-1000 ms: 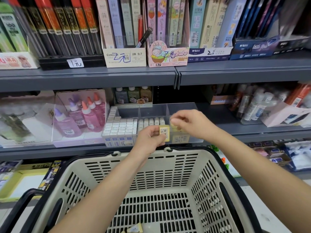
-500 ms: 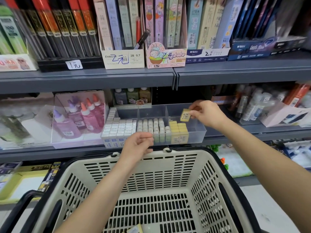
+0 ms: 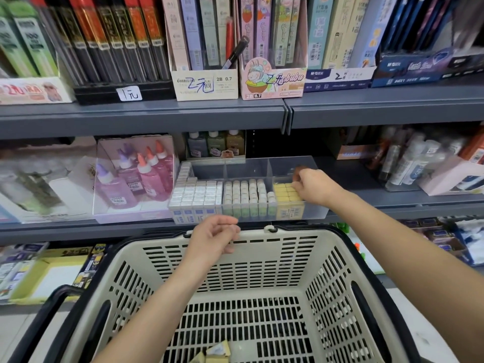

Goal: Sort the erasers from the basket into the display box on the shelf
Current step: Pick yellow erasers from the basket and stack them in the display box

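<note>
A clear display box (image 3: 318,209) sits on the middle shelf, split into three compartments. White erasers (image 3: 199,192) fill the left one, pale green-banded erasers (image 3: 245,193) the middle one and yellow erasers (image 3: 284,193) the right one. My right hand (image 3: 314,187) reaches into the right compartment, fingertips pinched down on a yellow eraser at the back of the rows. My left hand (image 3: 214,237) hovers over the far rim of the beige basket (image 3: 288,233), fingers loosely curled and holding nothing. A few yellow erasers (image 3: 217,353) lie on the basket floor.
Pink glue bottles (image 3: 141,179) stand in a box left of the display box. Small bottles (image 3: 217,144) stand behind it, and more bottles (image 3: 408,163) crowd the shelf to its right. Pencil lead boxes (image 3: 204,85) line the upper shelf. The basket's black handle (image 3: 52,305) lies at the lower left.
The yellow eraser passed from my left hand to my right. My right hand then carried it down into the right compartment, while my left hand drew back over the basket rim.
</note>
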Available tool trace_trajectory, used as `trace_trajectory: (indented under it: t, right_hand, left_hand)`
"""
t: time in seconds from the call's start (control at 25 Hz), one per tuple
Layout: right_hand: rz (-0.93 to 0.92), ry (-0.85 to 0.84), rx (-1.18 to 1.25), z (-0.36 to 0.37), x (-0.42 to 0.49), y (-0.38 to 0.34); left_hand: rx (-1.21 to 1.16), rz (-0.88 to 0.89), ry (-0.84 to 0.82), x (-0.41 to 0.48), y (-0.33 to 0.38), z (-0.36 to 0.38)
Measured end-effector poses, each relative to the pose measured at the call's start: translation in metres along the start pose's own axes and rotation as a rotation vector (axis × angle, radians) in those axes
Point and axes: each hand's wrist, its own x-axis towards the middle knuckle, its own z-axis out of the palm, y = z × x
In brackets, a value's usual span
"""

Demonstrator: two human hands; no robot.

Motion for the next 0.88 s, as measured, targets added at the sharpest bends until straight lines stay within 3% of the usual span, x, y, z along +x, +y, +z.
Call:
trace_trajectory:
  t: [0.08,0.16,0.24,0.28,0.36,0.48,0.6,0.72,0.88]
  right_hand:
    - [-0.012,0.005,-0.027,-0.006,-0.007,0.000]
    - [-0.078,0.166,-0.005,-0.007,-0.025,-0.007]
    - [-0.184,0.305,0.225,0.004,-0.056,-0.024]
    - [-0.216,0.273,0.396,0.015,-0.074,-0.035]
    - [-0.217,0.054,0.614,0.047,-0.104,-0.058]
    - [-0.318,-0.333,0.403,0.113,-0.130,-0.078]
    - [-0.328,-0.608,0.253,0.172,-0.144,-0.091]
    - [-0.337,-0.744,0.113,0.214,-0.154,-0.104]
    - [-0.302,-0.751,-0.025,0.238,-0.166,-0.110]
  left_hand:
    - [0.066,-0.002,-0.037,-0.009,-0.007,-0.003]
    - [0.141,-0.026,-0.085,-0.018,-0.017,-0.010]
    - [0.214,-0.054,-0.117,-0.026,-0.031,-0.018]
    - [0.256,-0.062,-0.127,-0.030,-0.040,-0.022]
    - [0.342,-0.088,-0.152,-0.039,-0.059,-0.027]
    - [0.513,-0.228,-0.253,-0.050,-0.095,-0.037]
    - [0.686,-0.540,-0.475,-0.053,-0.122,-0.053]
    - [0.817,-0.639,-0.569,-0.052,-0.141,-0.063]
    - [1.003,-0.661,-0.673,-0.056,-0.165,-0.065]
